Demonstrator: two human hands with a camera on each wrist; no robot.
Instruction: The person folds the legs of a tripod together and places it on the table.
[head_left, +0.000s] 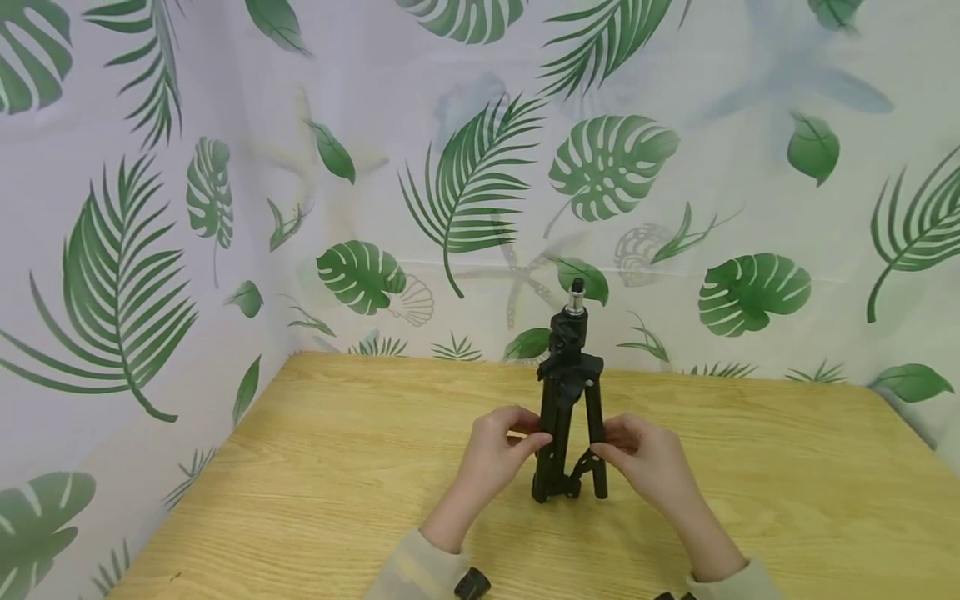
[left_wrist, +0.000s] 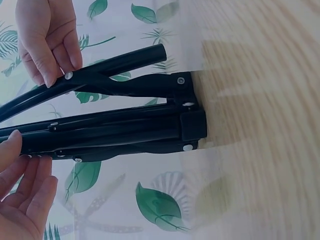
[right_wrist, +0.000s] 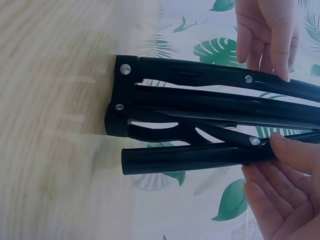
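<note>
A small black tripod stand [head_left: 567, 375], with a silver stud and black tip on top, stands upright on the table. My left hand [head_left: 495, 446] pinches its left leg [head_left: 548, 433] between thumb and fingers. On the other side, my right hand [head_left: 651, 458] pinches the right leg [head_left: 596, 417], which is swung a little outward. In the right wrist view, that leg's tube end [right_wrist: 165, 159] stands apart from the bottom bracket [right_wrist: 117, 97], joined by a flat brace with rivets. The left wrist view shows the other legs lying close to the centre tube [left_wrist: 110, 132].
The wood-grain table [head_left: 337, 467] extends around the stand. Behind and to the left hangs a white curtain [head_left: 480, 167] with green leaf prints. A black wrist-worn piece [head_left: 472, 583] sits by the left sleeve, and another [head_left: 675, 596] by the right.
</note>
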